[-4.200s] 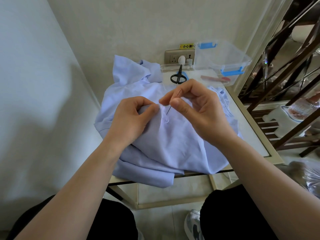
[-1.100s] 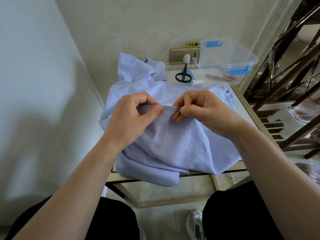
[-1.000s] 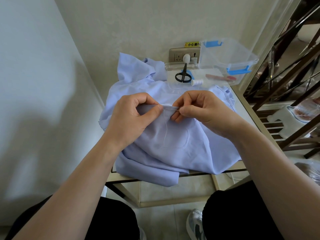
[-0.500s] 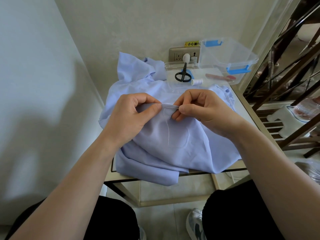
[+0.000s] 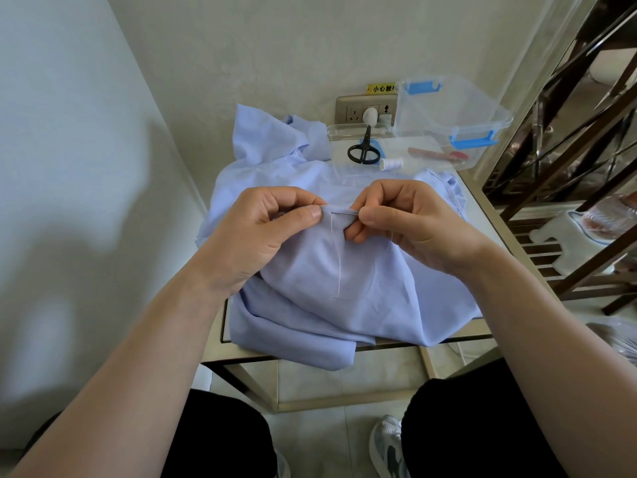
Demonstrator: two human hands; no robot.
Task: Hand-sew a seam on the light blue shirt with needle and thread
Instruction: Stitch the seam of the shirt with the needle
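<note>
We see both forearms bare from the lower edge of the view up to the wrists. The left hand has a short, neatly trimmed thumbnail; the right hand is bare as well. Black cloth covers both thighs (trousers or shorts, we cannot tell which). Between them we make out a trainer in white and pale grey knit with a dark patch along its side, and a sliver of a second trainer at the bottom edge.

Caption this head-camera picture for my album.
Left hand pinches a fold of the blue shirt; right hand holds the needle against it.
</note>
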